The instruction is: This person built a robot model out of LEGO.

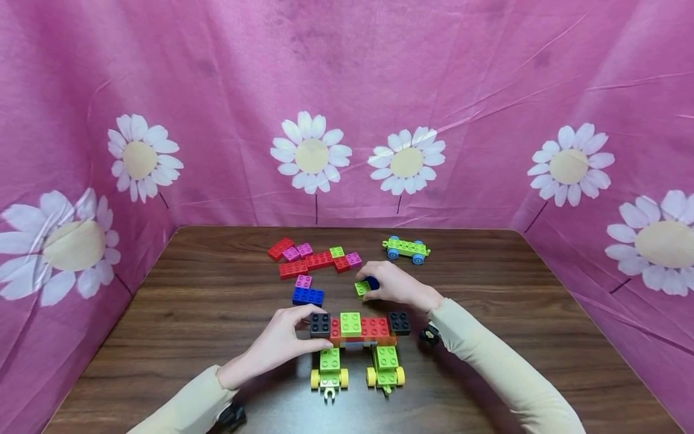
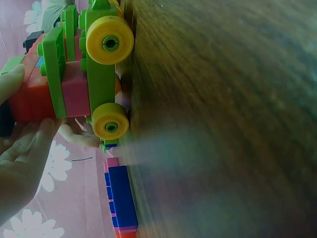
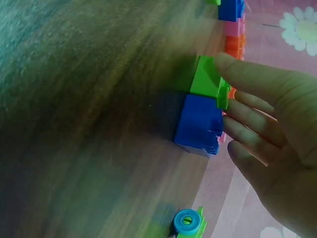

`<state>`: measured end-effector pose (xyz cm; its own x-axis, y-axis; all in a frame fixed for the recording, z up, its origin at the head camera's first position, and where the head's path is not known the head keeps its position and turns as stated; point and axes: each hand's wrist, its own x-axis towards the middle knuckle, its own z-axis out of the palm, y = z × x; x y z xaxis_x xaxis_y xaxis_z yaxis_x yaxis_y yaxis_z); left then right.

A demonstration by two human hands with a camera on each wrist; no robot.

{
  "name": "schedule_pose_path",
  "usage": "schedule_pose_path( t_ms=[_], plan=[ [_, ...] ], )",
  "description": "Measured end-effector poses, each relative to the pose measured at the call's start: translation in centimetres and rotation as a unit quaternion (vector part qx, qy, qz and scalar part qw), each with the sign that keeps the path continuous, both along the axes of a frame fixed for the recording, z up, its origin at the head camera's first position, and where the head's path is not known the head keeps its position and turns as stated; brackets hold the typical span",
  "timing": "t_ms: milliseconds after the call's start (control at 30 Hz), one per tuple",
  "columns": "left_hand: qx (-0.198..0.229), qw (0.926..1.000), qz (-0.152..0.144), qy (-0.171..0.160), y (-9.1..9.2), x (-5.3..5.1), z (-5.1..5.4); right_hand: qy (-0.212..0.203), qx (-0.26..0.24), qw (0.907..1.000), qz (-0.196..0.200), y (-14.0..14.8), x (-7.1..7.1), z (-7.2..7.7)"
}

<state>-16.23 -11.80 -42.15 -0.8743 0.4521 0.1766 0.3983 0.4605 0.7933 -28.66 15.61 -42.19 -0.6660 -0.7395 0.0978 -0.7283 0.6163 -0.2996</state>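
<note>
My left hand holds the left end of a brick-built vehicle, fingers behind and thumb in front, at its black brick. The vehicle has a red row, a lime brick on top, another black brick at the right end and two lime wheeled bases with yellow wheels. Beyond it, my right hand pinches a small lime green brick between thumb and fingers. A blue brick sits right beside that one, mostly covered by the hand in the head view.
Farther back lie red bricks, several pink bricks and a small lime brick. A blue brick with a pink brick is left of centre. A lime wheeled base with blue wheels stands at the back right.
</note>
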Motion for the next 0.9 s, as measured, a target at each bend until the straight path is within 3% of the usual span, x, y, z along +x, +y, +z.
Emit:
schedule_pose_path(
  t_ms=[267,467,667,900],
  plan=[
    [-0.002,1.0,0.001,-0.002,0.0,0.0,0.0,0.032,0.026,0.9992,0.001,-0.2,0.4,-0.1],
    [-0.004,1.0,0.002,0.001,0.0,0.0,0.0,0.045,0.019,0.9988,0.001,0.0,0.7,0.4],
    [-0.002,1.0,0.003,0.005,0.0,0.0,-0.1,0.053,-0.001,0.9986,-0.002,0.5,2.0,3.0],
    [0.005,1.0,0.002,0.004,0.0,0.0,-0.3,0.066,-0.016,0.9977,-0.001,1.0,4.5,6.8]
  ],
)
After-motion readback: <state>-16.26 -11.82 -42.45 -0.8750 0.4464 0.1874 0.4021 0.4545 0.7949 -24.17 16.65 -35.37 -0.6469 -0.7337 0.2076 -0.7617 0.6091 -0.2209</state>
